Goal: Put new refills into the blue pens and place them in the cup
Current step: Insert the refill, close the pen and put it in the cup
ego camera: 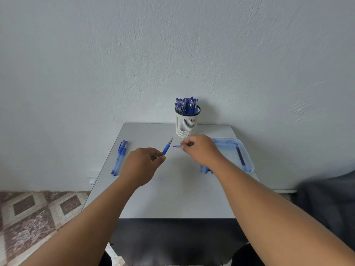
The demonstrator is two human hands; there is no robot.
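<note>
My left hand (144, 163) grips a blue pen (166, 147) by its barrel, with the grip and metal tip pointing up and away. My right hand (199, 148) pinches a small blue pen cap (177, 146) a little to the right of that tip, apart from it. A white slotted cup (185, 124) with a dark rim stands at the table's far edge, filled with several blue pens (186, 105). Two or three more blue pens (119, 157) lie on the table's left side.
A pale blue tray (247, 160) on the right holds dark refills (240, 156). Some blue pieces (205, 169) lie beside it, partly hidden under my right forearm. The grey table (172, 198) meets a white wall; patterned floor lies to the left.
</note>
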